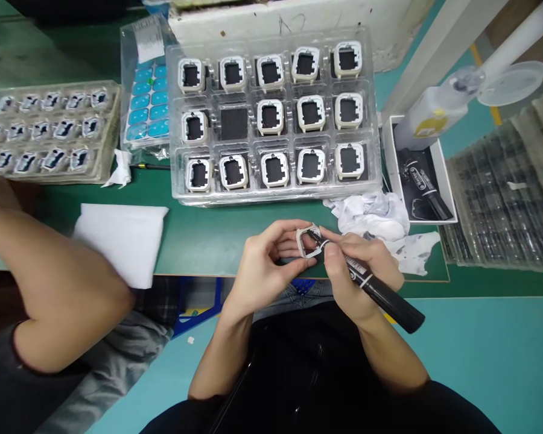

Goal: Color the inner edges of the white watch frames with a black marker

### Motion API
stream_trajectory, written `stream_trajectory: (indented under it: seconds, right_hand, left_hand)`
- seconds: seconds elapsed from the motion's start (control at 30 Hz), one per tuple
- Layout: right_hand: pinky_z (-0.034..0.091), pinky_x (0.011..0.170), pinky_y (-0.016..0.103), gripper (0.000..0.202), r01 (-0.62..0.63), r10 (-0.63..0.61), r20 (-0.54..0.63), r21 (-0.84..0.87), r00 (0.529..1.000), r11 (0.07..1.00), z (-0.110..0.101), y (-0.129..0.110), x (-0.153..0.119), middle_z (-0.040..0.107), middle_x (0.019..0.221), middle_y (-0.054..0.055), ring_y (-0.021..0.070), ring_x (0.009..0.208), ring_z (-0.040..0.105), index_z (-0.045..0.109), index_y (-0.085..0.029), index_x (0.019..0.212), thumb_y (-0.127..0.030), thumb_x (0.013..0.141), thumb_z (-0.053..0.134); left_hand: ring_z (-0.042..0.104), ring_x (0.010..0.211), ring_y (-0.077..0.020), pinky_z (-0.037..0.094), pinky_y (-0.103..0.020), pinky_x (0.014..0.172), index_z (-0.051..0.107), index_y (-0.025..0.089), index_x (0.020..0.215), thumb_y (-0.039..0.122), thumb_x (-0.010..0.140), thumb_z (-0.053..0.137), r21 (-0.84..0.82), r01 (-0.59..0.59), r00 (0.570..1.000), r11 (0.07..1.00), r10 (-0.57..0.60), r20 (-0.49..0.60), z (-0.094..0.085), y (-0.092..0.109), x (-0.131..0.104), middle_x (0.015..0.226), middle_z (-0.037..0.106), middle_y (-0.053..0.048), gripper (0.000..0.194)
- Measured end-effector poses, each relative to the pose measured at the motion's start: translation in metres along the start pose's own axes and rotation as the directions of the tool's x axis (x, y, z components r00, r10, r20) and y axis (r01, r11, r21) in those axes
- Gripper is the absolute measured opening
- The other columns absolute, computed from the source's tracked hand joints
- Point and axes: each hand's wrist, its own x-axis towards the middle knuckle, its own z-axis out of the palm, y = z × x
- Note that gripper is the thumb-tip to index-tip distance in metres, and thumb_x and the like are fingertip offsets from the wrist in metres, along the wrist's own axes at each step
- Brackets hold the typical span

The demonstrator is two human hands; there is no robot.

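Near the table's front edge, my left hand [271, 259] pinches a small white watch-case frame [301, 242] between thumb and fingers. My right hand [362, 268] grips a black marker pen [382, 292], its tip pointing up and left into the frame's opening. Whether the tip touches the frame I cannot tell. Beyond my hands lies a clear plastic tray [175, 150] holding rows of similar white frames [271, 117]. One pocket [234, 123] in its middle row shows only its dark lining.
Crumpled white cloths [371, 217] lie right of my hands. Past them stands a white box [450, 208] with a bottle [434, 114] and another marker [428, 187]. Stacked trays [507, 193] fill the right. A co-worker's arm [72, 289] reaches in at left, near a folded white cloth [122, 241].
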Motion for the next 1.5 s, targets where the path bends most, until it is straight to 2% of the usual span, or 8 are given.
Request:
stream_trajectory:
  seconds: [0.4,0.67,0.9,1.17,1.23,1.33,1.43,1.5]
  right_hand:
    - [0.081,0.078,0.037,0.019,0.014,-0.014,-0.004,-0.025,1.000,1.000,0.001,0.000,-0.002,0.081,0.083,-0.003,0.0252,0.087,0.092,0.069,-0.027,0.098,-0.013,0.103,0.080]
    - [0.085,0.092,0.052,0.021,0.089,-0.086,-0.027,0.116,0.996,0.989,0.001,0.002,-0.001,0.067,0.076,-0.007,0.0133,0.060,0.067,0.070,-0.026,0.105,-0.006,0.100,0.078]
    - [0.085,0.089,0.053,0.024,0.160,-0.159,-0.017,0.122,0.987,0.980,0.001,0.000,0.003,0.067,0.076,-0.008,0.0120,0.059,0.063,0.069,-0.025,0.106,-0.004,0.098,0.076]
    - [0.083,0.098,0.062,0.016,0.048,-0.037,-0.072,0.165,0.997,0.985,-0.001,0.005,-0.007,0.071,0.081,-0.006,0.0160,0.065,0.073,0.070,-0.025,0.109,-0.013,0.103,0.078]
    - [0.082,0.101,0.064,0.016,0.003,0.016,-0.101,0.186,0.995,0.983,-0.005,0.006,-0.010,0.073,0.082,-0.005,0.0198,0.072,0.080,0.071,-0.024,0.107,-0.012,0.103,0.080]
    - [0.083,0.098,0.060,0.019,-0.063,0.080,-0.087,0.180,0.993,0.982,-0.008,0.009,-0.012,0.071,0.076,-0.004,0.0243,0.078,0.086,0.069,-0.024,0.094,-0.014,0.103,0.081]
    - [0.083,0.096,0.057,0.019,-0.083,0.096,-0.075,0.161,0.993,0.983,-0.008,0.013,-0.013,0.074,0.075,-0.003,0.0296,0.086,0.091,0.069,-0.025,0.093,-0.018,0.103,0.083]
    - [0.083,0.096,0.056,0.017,-0.076,0.090,-0.081,0.160,0.993,0.984,-0.006,0.015,-0.015,0.076,0.077,-0.002,0.0332,0.095,0.093,0.070,-0.025,0.098,-0.020,0.102,0.085]
  left_hand:
    - [0.090,0.104,-0.0195,0.078,-0.026,0.095,0.081,0.021,0.133,0.009,0.090,0.094,0.021,-0.025,0.999,0.999,0.024,0.025,-0.002,0.000,0.001,0.106,0.088,-0.003,0.046]
    - [0.090,0.116,-0.0238,0.077,-0.031,0.103,0.080,0.022,0.139,0.010,0.095,0.093,-0.025,-0.003,0.998,1.000,0.005,0.067,-0.005,0.001,0.002,0.120,0.090,-0.006,0.048]
    - [0.088,0.124,-0.0280,0.076,-0.038,0.111,0.079,0.021,0.142,0.015,0.098,0.092,-0.021,0.046,0.996,0.999,-0.044,0.074,-0.005,0.004,0.003,0.128,0.089,-0.010,0.046]
    - [0.090,0.111,-0.0250,0.076,-0.032,0.100,0.082,0.023,0.139,0.024,0.089,0.104,-0.053,0.051,0.999,0.997,-0.051,0.002,-0.003,0.002,0.000,0.121,0.089,-0.007,0.055]
    - [0.089,0.102,-0.0238,0.076,-0.031,0.094,0.083,0.023,0.138,0.028,0.086,0.108,-0.007,0.006,1.000,1.000,-0.006,-0.029,-0.006,0.005,-0.004,0.114,0.088,-0.006,0.058]
    - [0.084,0.100,-0.0222,0.073,-0.033,0.093,0.083,0.028,0.141,0.035,0.090,0.106,0.204,-0.163,0.980,0.965,0.182,-0.076,-0.018,0.020,-0.004,0.125,0.084,-0.007,0.057]
    - [0.078,0.116,-0.0264,0.070,-0.040,0.101,0.078,0.033,0.152,0.047,0.101,0.095,0.538,-0.309,0.897,0.784,0.428,-0.108,-0.039,0.045,0.017,0.142,0.076,-0.010,0.056]
    - [0.072,0.128,-0.0315,0.066,-0.046,0.110,0.074,0.034,0.156,0.053,0.106,0.088,0.743,-0.299,0.838,0.599,0.538,-0.096,-0.057,0.065,0.041,0.147,0.070,-0.012,0.056]
